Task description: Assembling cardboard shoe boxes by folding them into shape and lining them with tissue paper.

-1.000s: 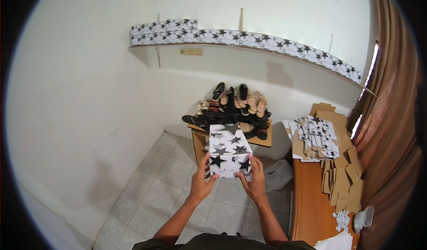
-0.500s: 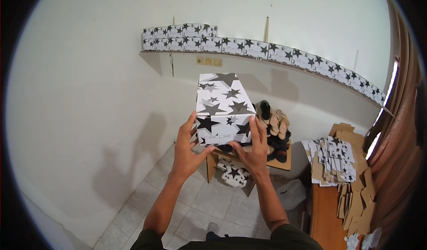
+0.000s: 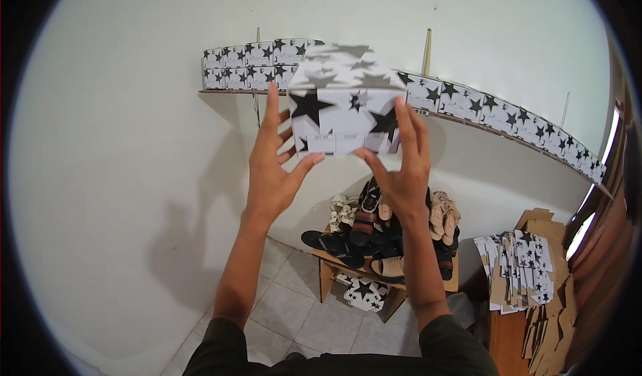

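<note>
Between my two hands I hold up a white shoe box printed with black and grey stars. My left hand grips its left side, thumb under the lower front edge. On the right side my right hand does the same. Behind the raised box runs a wall shelf lined with star-printed boxes of the same kind. Part of that row and the shelf's middle are hidden by the box I hold. On the shelf's left part, boxes stand in two layers.
Below, a small wooden table carries a heap of sandals and shoes, with star-printed cardboard underneath. At the right, flattened star-printed boxes and brown cardboard pile on a wooden desk beside a brown curtain.
Both hands have raised the shoe box toward the shelf, so it now overlaps the boxes there. The heap of footwear below has come more fully into view.
</note>
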A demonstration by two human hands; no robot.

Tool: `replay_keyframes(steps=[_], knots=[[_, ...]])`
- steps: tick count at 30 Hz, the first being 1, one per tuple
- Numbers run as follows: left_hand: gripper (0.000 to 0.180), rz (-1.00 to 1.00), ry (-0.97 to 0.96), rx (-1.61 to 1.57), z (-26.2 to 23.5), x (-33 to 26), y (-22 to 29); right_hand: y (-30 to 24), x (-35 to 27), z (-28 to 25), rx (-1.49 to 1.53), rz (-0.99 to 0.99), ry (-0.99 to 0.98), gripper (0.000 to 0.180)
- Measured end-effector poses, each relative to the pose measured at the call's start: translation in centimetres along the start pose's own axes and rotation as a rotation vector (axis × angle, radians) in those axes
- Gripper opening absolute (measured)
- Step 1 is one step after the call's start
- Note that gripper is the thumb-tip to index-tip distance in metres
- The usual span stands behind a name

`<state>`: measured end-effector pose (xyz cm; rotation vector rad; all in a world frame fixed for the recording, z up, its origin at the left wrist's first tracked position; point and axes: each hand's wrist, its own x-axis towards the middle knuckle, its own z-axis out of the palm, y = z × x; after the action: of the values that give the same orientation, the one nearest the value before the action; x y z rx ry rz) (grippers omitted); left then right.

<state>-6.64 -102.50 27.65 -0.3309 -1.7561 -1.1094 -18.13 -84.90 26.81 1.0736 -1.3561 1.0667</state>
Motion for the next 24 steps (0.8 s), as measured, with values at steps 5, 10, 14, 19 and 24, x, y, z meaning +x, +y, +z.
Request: replay_keyframes(steps=[5, 10, 14, 19, 24], knots=[[0.096, 0.211, -0.026, 0.0, -1.6, 6.8, -4.9, 3.2, 4.5, 5.6, -0.078, -0.049, 0.048, 0.093], [0.083, 0.252, -0.088, -0.028, -3.2, 13.7, -10.9, 6.7, 7.7, 11.7, -0.179, -0.082, 0.079, 0.093], [0.083, 0.232, -0.119, -0.056, -4.0, 18.9, -15.0, 9.0, 9.6, 15.9, -0.252, -0.079, 0.095, 0.09], [0.083, 0.238, -0.173, -0.115, -4.5, 23.0, -21.1, 11.7, 10.2, 20.5, -0.356, -0.028, 0.068, 0.086], [0.082, 0.143, -0.206, -0.117, -3.5, 25.6, -25.3, 15.3, 10.1, 23.5, -0.397, 0.004, 0.034, 0.083]])
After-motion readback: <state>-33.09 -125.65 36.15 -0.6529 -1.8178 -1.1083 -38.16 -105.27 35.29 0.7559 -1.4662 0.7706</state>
